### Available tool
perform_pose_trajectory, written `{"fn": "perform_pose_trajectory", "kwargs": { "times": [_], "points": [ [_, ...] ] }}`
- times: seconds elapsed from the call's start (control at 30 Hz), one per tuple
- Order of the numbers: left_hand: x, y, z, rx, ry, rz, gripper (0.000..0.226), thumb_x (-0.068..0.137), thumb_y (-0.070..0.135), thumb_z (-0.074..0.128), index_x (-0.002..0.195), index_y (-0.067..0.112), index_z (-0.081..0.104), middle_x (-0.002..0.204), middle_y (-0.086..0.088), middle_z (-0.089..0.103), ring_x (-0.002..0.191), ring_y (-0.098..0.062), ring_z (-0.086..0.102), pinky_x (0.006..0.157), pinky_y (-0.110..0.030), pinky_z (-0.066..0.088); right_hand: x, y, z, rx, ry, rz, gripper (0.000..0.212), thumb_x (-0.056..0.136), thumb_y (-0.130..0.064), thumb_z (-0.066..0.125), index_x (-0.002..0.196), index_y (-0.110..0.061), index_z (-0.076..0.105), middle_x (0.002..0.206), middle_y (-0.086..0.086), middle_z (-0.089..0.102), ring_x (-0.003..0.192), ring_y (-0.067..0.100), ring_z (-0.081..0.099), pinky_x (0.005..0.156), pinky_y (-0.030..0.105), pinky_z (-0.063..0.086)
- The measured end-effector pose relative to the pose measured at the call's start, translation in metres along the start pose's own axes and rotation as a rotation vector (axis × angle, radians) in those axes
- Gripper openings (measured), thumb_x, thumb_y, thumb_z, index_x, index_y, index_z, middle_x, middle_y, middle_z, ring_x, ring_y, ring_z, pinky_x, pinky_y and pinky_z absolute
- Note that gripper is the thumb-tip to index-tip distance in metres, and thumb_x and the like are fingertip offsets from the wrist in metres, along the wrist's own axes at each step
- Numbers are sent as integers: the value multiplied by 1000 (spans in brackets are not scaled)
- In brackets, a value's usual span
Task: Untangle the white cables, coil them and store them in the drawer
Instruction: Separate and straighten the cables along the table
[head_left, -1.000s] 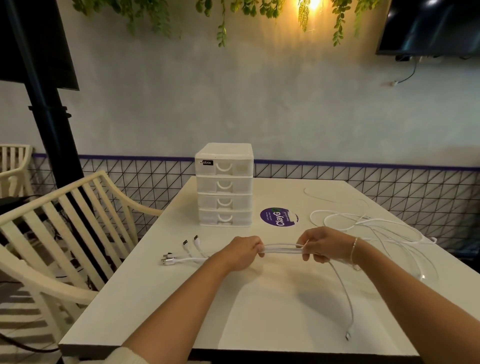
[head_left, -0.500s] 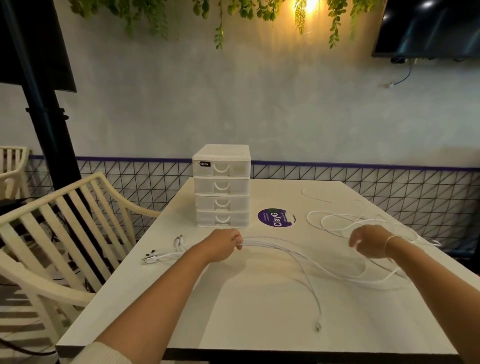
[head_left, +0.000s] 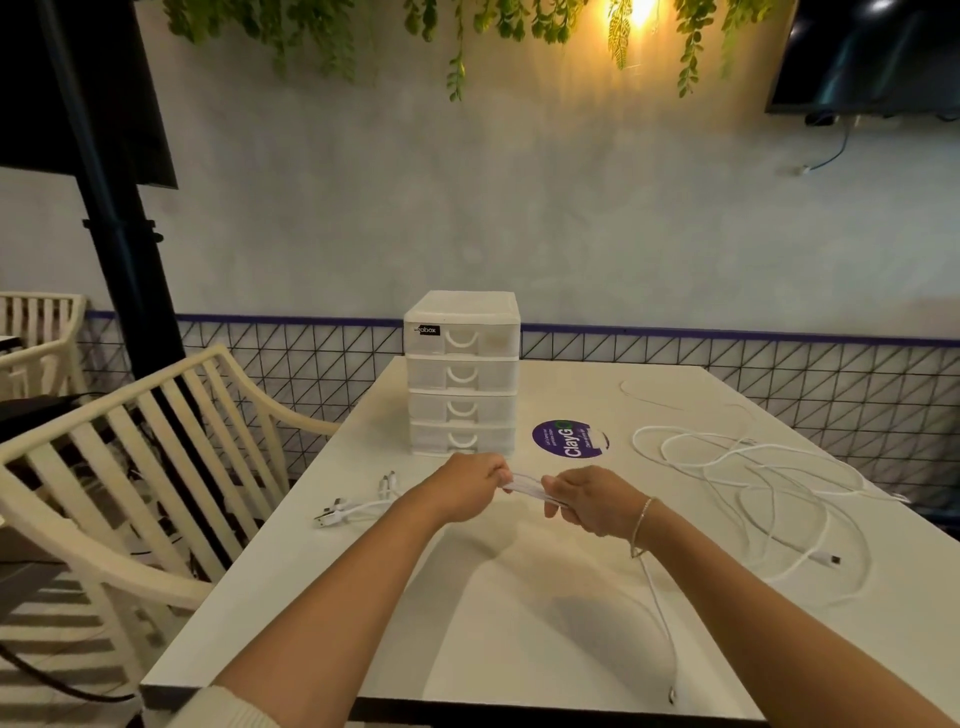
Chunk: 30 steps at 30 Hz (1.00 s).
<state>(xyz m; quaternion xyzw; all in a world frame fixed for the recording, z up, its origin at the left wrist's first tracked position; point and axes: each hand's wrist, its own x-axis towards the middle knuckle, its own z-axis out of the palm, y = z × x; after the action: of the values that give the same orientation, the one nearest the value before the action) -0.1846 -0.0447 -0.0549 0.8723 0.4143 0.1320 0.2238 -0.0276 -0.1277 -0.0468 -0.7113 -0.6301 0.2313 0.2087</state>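
My left hand (head_left: 467, 480) and my right hand (head_left: 592, 499) are close together above the table, both pinching a short bundle of folded white cable (head_left: 524, 487) between them. The bundle's plug ends (head_left: 337, 514) lie on the table to the left. One strand (head_left: 660, 618) hangs from my right hand toward the front edge. A loose tangle of white cable (head_left: 753, 467) is spread over the table's right side. A white four-drawer unit (head_left: 462, 374) stands behind my hands, all drawers closed.
The white table (head_left: 519, 623) carries a round purple sticker (head_left: 569, 439) beside the drawer unit. A cream slatted chair (head_left: 135, 467) stands at the left edge. A black post (head_left: 114, 208) rises at the back left, and a tiled wall runs behind the table.
My right hand swung out to the right, drawing cable, then came back in next to my left hand. The held bundle is now shorter and folded over.
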Motion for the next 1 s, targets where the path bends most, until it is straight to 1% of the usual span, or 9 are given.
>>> {"fn": "perform_pose_trajectory", "kwargs": {
  "times": [0.1, 0.23, 0.33, 0.43, 0.5, 0.57, 0.7, 0.83, 1.0],
  "points": [
    [1, 4, 4, -62, 11, 51, 30, 101, 23, 36, 119, 17, 59, 109, -6, 60, 90, -15, 49, 74, -24, 36, -4, 4, -6, 26, 23, -23, 36, 99, -27, 41, 72, -19, 63, 57, -7, 44, 50, 6, 37, 48, 14, 30],
    [-5, 14, 9, -106, -41, 117, 29, 101, 26, 37, 115, 20, 63, 78, 5, 49, 67, -8, 42, 58, -18, 31, -1, 14, -18, 357, 211, 67, 28, 88, -23, 61, 63, -12, 68, 45, -4, 45, 46, 12, 35, 44, 18, 29],
    [-9, 17, 18, -81, -46, 109, 29, 100, 31, 37, 105, 23, 64, 77, 3, 50, 67, -11, 44, 61, -25, 34, 1, 14, -21, 258, 306, 30, 25, 84, -17, 63, 60, -11, 68, 44, -3, 46, 48, 11, 39, 49, 20, 32],
    [-6, 13, 17, -58, 16, 38, 28, 101, 30, 36, 103, 20, 62, 86, -1, 54, 78, -19, 50, 71, -31, 39, -5, 6, -16, -66, 258, -74, 44, 89, -22, 57, 46, -21, 48, 44, -7, 46, 49, 7, 40, 51, 16, 28],
    [-2, 9, 14, -43, 22, 26, 27, 101, 29, 36, 104, 19, 61, 98, -5, 61, 88, -22, 54, 79, -34, 43, -8, 3, -9, -222, 213, -133, 40, 93, -24, 50, 54, -18, 56, 57, -4, 54, 56, 9, 40, 53, 17, 28],
    [0, 8, 15, -26, 17, 18, 27, 101, 28, 35, 104, 20, 60, 106, -6, 62, 95, -23, 55, 84, -34, 44, -10, 1, -4, -278, 148, -114, 34, 95, -24, 44, 81, -9, 70, 73, 1, 61, 67, 14, 44, 58, 21, 31],
    [-3, 8, 27, 2, 39, 12, 28, 101, 29, 34, 103, 19, 60, 103, -8, 63, 88, -25, 55, 76, -33, 43, -16, 1, -4, -313, 58, -51, 31, 99, -19, 34, 112, -6, 60, 103, 8, 62, 93, 26, 55, 76, 29, 41],
    [-2, 8, 23, 26, 76, -21, 27, 101, 27, 31, 101, 21, 58, 97, -5, 59, 83, -22, 52, 73, -33, 41, -11, -2, -5, -235, 114, -51, 43, 100, -32, 36, 63, -20, 55, 68, -3, 52, 67, 15, 46, 63, 25, 34],
    [3, 4, 16, 1, 75, -25, 27, 102, 29, 30, 99, 23, 57, 98, -7, 58, 84, -22, 52, 75, -34, 42, -7, -3, -4, -249, 158, -109, 38, 98, -28, 41, 64, -16, 54, 63, -5, 49, 73, 17, 48, 66, 24, 31]
  ]
}}
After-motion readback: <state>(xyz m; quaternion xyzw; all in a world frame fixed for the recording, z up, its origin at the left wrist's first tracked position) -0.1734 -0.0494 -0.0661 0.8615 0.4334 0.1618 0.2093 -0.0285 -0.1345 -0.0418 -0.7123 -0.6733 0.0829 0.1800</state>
